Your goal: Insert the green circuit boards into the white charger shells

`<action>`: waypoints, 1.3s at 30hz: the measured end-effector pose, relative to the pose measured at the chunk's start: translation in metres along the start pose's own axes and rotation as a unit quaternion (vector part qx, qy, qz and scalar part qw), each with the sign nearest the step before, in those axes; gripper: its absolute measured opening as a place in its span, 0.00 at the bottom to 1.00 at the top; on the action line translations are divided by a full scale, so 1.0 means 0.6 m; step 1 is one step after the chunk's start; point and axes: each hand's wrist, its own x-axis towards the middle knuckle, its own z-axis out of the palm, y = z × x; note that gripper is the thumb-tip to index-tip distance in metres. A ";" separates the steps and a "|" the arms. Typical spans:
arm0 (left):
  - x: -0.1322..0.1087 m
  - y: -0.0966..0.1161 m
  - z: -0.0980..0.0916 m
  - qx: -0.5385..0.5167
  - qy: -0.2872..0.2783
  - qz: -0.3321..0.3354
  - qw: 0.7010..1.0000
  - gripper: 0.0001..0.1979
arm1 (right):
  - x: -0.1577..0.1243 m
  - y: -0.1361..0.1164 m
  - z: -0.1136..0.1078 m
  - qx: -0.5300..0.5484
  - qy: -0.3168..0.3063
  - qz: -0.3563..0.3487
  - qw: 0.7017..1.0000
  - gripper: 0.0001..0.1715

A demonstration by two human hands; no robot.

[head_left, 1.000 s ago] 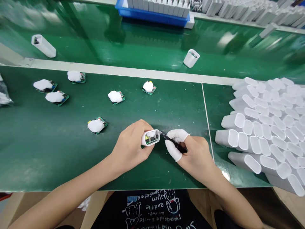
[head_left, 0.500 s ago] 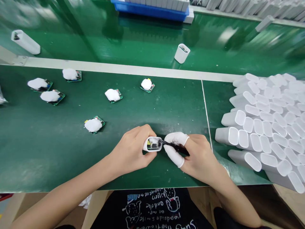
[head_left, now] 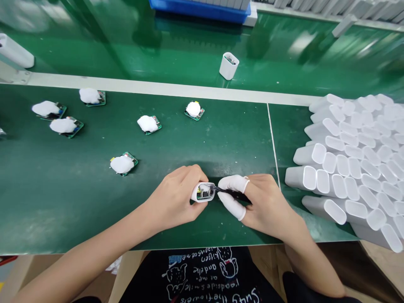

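My left hand (head_left: 178, 193) is closed round a white plastic housing (head_left: 195, 194), its open end turned up toward me. Inside the housing sits a circuit board (head_left: 204, 192) with a yellow part and some white material. In my right hand (head_left: 260, 200), thumb and forefinger wear white finger cots and pinch a pair of black tweezers (head_left: 235, 194). The tweezers' tips reach into the housing's opening at its right side; what they touch there is too small to tell.
Several circuit boards with white putty-like lumps (head_left: 123, 163) lie on the green table (head_left: 176, 147). Many white housings (head_left: 334, 210) are stacked at the right. One filled housing (head_left: 229, 66) stands upright beyond the pale rail (head_left: 158, 87); another housing (head_left: 15, 51) lies far left. A blue tray (head_left: 202, 10) is at the back.
The view has shifted slightly. Both hands keep their hold, and the tweezers' tips stay inside the housing, which seems barely moved.
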 end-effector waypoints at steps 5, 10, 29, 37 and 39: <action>0.005 0.000 -0.002 -0.013 0.060 -0.009 0.998 0.12 | 0.000 0.006 -0.013 0.044 0.043 0.046 0.997 0.02; 0.010 0.007 -0.006 -0.104 0.126 -0.043 0.986 0.17 | 0.008 0.024 0.013 -0.052 0.054 0.059 0.995 0.06; -0.025 0.005 0.038 -0.186 0.130 0.056 0.972 0.29 | 0.007 0.002 0.072 0.118 0.189 -0.163 0.961 0.22; -0.021 0.004 0.044 -0.194 0.158 0.067 0.966 0.32 | 0.012 -0.009 0.066 0.159 0.180 -0.116 0.964 0.14; -0.017 0.008 0.046 -0.219 0.172 0.090 0.956 0.34 | 0.009 -0.010 0.065 0.168 0.201 -0.113 0.959 0.15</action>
